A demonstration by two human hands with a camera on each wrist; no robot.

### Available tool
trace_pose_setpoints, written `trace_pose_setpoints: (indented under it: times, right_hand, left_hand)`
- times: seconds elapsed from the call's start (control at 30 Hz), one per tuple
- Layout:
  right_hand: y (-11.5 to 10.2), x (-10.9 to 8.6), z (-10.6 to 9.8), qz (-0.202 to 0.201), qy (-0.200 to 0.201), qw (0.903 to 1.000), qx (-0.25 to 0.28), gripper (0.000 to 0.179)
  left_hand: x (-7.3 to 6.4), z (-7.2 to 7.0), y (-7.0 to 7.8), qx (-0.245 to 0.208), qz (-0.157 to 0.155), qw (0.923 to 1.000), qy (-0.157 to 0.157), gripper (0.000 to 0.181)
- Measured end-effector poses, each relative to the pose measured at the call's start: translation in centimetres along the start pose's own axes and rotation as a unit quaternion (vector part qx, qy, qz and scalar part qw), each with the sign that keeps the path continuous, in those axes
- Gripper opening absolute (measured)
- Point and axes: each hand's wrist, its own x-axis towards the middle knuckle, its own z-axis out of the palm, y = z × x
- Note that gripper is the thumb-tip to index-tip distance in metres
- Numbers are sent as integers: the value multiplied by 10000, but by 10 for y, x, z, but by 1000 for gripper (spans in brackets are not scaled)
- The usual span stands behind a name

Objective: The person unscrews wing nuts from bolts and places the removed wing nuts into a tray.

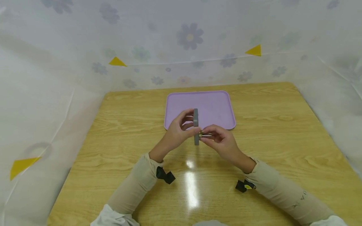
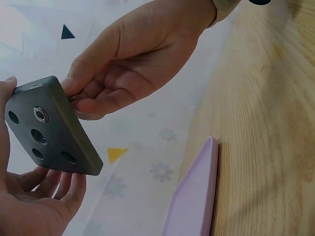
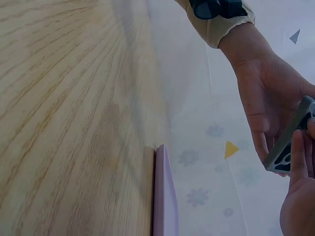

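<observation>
A thick grey square plate (image 1: 196,117) with round holes stands on edge in the air. My left hand (image 1: 181,130) grips it by its edges, thumb on the near side and fingers farther up. A hex-socket screw (image 2: 41,114) sits in one of the plate's holes, its head facing the left wrist camera. On the opposite face, my right hand (image 1: 222,141) pinches a small brass-coloured piece (image 1: 201,134) close against the plate. From there a thin silver shaft (image 1: 207,135) sticks out toward the right palm. The fingers partly hide this piece, so its exact kind is unclear.
A shallow lilac tray (image 1: 203,97) lies on the wooden table (image 1: 127,125) just beyond the hands. White flower-printed sheeting (image 1: 169,44) closes off the back and sides. Yellow triangles (image 1: 254,51) mark the sheeting. Small black devices (image 1: 165,175) are strapped at both wrists.
</observation>
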Motion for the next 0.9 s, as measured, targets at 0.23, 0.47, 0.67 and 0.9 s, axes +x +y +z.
trace_pose_setpoints:
  times: [0.23,0.47,0.67,0.9]
  right_hand:
    - [0,7,-1,-913,-314,9942,-480,31]
    - [-19,14,1,-1736,-424,9666,-1835,27]
    - [-28,13,-5,-1985,-522,9519,-2275,19]
    - [-23,-1,-15,-938,-284,9860,-1349,32]
  left_hand:
    - [1,0,0,30,14,10000,-3,64]
    - [2,-4,-19,164,-89,9998,-37,68]
    - [2,-4,-23,273,9,9996,28,70]
    - [-2,-1,-14,291,137,9994,113,73]
